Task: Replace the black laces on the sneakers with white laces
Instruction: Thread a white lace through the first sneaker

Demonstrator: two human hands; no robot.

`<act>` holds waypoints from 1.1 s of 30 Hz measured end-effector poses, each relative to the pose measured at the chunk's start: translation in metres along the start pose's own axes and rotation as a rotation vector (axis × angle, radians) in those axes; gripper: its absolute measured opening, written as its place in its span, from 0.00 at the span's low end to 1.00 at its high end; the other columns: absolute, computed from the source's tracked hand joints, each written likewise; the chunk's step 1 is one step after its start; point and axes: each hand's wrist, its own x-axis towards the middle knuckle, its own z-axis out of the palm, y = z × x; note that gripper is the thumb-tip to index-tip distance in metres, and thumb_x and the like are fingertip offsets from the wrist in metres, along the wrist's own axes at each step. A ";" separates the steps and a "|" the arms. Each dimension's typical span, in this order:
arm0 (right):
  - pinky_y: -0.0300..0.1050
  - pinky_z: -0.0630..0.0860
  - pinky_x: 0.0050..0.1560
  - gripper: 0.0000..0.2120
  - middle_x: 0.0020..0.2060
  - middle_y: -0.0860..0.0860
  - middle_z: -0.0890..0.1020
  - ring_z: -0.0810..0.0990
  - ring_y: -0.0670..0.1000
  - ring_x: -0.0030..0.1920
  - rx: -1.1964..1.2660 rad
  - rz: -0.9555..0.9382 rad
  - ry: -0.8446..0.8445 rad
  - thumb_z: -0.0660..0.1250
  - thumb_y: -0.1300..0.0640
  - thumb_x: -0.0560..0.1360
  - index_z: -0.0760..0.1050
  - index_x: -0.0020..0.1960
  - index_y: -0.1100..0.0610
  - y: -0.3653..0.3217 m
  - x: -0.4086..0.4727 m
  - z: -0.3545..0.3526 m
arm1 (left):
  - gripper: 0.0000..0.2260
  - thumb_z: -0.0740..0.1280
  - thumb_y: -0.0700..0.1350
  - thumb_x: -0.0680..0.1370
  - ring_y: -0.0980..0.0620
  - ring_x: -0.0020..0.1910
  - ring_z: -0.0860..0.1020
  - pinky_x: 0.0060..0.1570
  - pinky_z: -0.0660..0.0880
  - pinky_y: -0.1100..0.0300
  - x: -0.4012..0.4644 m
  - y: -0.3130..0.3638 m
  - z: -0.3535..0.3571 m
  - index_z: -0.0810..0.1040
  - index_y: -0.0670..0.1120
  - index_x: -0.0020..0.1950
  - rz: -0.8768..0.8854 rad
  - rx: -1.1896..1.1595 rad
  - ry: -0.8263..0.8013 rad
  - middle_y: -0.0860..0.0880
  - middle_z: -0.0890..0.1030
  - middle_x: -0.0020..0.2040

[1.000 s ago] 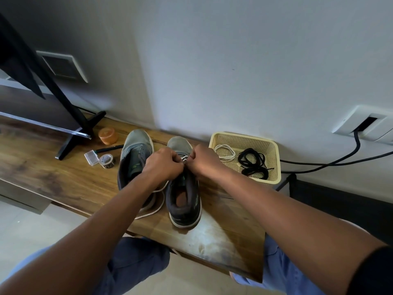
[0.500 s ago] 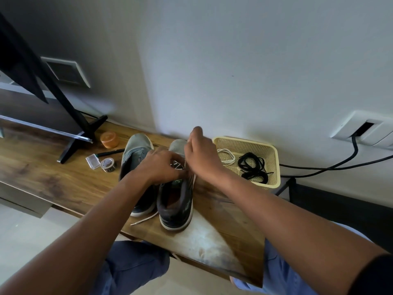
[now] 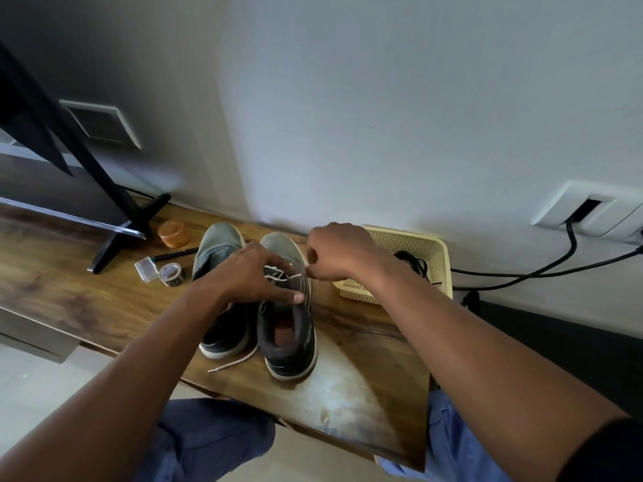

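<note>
- Grey-green canvas sneakers [image 3: 278,307] stand side by side on the brown wooden table [image 3: 365,387], toes to the wall.
- The right hand [image 3: 342,252] pinches the thin white lace [image 3: 295,275] and holds it taut beside the right sneaker.
- The left hand [image 3: 255,274] rests on this sneaker, thumb pressing its tongue.
- Black laces [image 3: 414,264] lie in the cream plastic basket [image 3: 440,269].
</note>
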 end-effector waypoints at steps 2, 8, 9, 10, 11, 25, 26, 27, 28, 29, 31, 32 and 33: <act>0.42 0.71 0.36 0.08 0.35 0.48 0.81 0.82 0.55 0.40 0.067 -0.002 -0.014 0.71 0.51 0.73 0.77 0.37 0.52 0.003 -0.003 -0.001 | 0.33 0.78 0.73 0.60 0.50 0.64 0.73 0.65 0.74 0.52 0.000 0.000 0.003 0.83 0.65 0.63 -0.005 0.041 0.006 0.52 0.72 0.64; 0.45 0.80 0.44 0.08 0.35 0.44 0.86 0.83 0.41 0.39 0.739 0.005 0.236 0.70 0.58 0.73 0.81 0.35 0.58 0.007 0.003 -0.022 | 0.34 0.80 0.71 0.59 0.49 0.61 0.76 0.63 0.76 0.50 -0.001 0.000 0.004 0.83 0.62 0.63 -0.028 0.050 0.050 0.52 0.73 0.61; 0.43 0.77 0.42 0.10 0.35 0.45 0.86 0.81 0.40 0.36 0.870 -0.016 0.268 0.71 0.60 0.75 0.81 0.35 0.58 0.008 0.003 -0.023 | 0.34 0.80 0.71 0.60 0.48 0.61 0.76 0.63 0.77 0.48 -0.001 0.001 0.004 0.83 0.61 0.63 -0.032 0.048 0.046 0.52 0.73 0.61; 0.42 0.75 0.39 0.11 0.35 0.49 0.86 0.78 0.42 0.33 0.985 -0.036 0.287 0.70 0.60 0.76 0.80 0.35 0.59 0.008 0.003 -0.024 | 0.34 0.80 0.71 0.60 0.48 0.61 0.76 0.63 0.77 0.46 -0.001 0.002 0.003 0.83 0.61 0.63 -0.033 0.047 0.040 0.51 0.74 0.61; 0.40 0.73 0.35 0.12 0.34 0.52 0.85 0.75 0.44 0.32 1.082 -0.052 0.291 0.70 0.61 0.78 0.80 0.36 0.59 0.008 0.002 -0.024 | 0.34 0.80 0.71 0.60 0.47 0.61 0.77 0.63 0.78 0.45 0.000 0.003 0.002 0.83 0.61 0.63 -0.036 0.046 0.037 0.51 0.74 0.61; 0.50 0.78 0.49 0.25 0.52 0.57 0.82 0.81 0.57 0.49 0.555 0.028 0.261 0.56 0.70 0.76 0.64 0.71 0.57 0.011 0.001 -0.011 | 0.13 0.79 0.60 0.71 0.56 0.40 0.83 0.43 0.77 0.57 -0.025 0.010 -0.014 0.83 0.53 0.40 -0.184 -0.010 0.280 0.54 0.84 0.36; 0.49 0.78 0.46 0.22 0.52 0.57 0.82 0.81 0.55 0.45 0.561 -0.025 0.250 0.56 0.70 0.76 0.63 0.68 0.57 0.008 0.000 -0.009 | 0.14 0.78 0.61 0.72 0.57 0.36 0.83 0.42 0.79 0.56 -0.026 0.013 -0.012 0.84 0.51 0.39 -0.208 0.003 0.241 0.53 0.85 0.33; 0.50 0.79 0.45 0.18 0.52 0.56 0.82 0.82 0.52 0.42 0.574 -0.067 0.233 0.57 0.70 0.77 0.63 0.63 0.56 0.004 0.000 -0.006 | 0.15 0.78 0.61 0.72 0.57 0.33 0.83 0.43 0.81 0.55 -0.028 0.016 -0.011 0.84 0.50 0.39 -0.227 0.013 0.197 0.52 0.85 0.31; 0.51 0.81 0.44 0.13 0.51 0.55 0.83 0.82 0.50 0.40 0.587 -0.093 0.212 0.58 0.70 0.78 0.65 0.59 0.56 0.001 0.001 -0.003 | 0.15 0.78 0.59 0.72 0.57 0.32 0.83 0.45 0.82 0.53 -0.028 0.020 -0.009 0.84 0.48 0.38 -0.243 0.021 0.162 0.51 0.84 0.30; 0.52 0.82 0.44 0.10 0.50 0.53 0.84 0.83 0.48 0.39 0.598 -0.113 0.191 0.60 0.68 0.79 0.68 0.56 0.55 0.000 0.002 0.000 | 0.15 0.79 0.57 0.73 0.56 0.32 0.84 0.47 0.82 0.52 -0.028 0.022 -0.007 0.84 0.47 0.38 -0.251 0.027 0.147 0.51 0.84 0.29; 0.47 0.80 0.43 0.06 0.45 0.49 0.85 0.82 0.40 0.34 0.598 -0.158 0.164 0.66 0.63 0.80 0.78 0.51 0.53 -0.003 0.004 0.004 | 0.13 0.78 0.53 0.73 0.54 0.33 0.84 0.47 0.82 0.53 -0.026 0.025 -0.004 0.83 0.45 0.36 -0.264 0.029 0.152 0.49 0.84 0.28; 0.42 0.78 0.42 0.05 0.44 0.48 0.86 0.81 0.36 0.34 0.584 -0.189 0.158 0.69 0.60 0.79 0.83 0.50 0.52 -0.005 0.004 0.005 | 0.13 0.78 0.51 0.74 0.53 0.33 0.84 0.44 0.82 0.55 -0.026 0.023 -0.003 0.83 0.45 0.34 -0.279 0.011 0.156 0.49 0.83 0.28; 0.37 0.74 0.41 0.04 0.44 0.47 0.87 0.80 0.35 0.35 0.566 -0.215 0.152 0.72 0.58 0.79 0.85 0.50 0.51 -0.009 0.003 0.007 | 0.12 0.78 0.49 0.74 0.53 0.32 0.85 0.40 0.81 0.58 -0.025 0.021 -0.004 0.82 0.45 0.34 -0.301 -0.029 0.154 0.49 0.84 0.28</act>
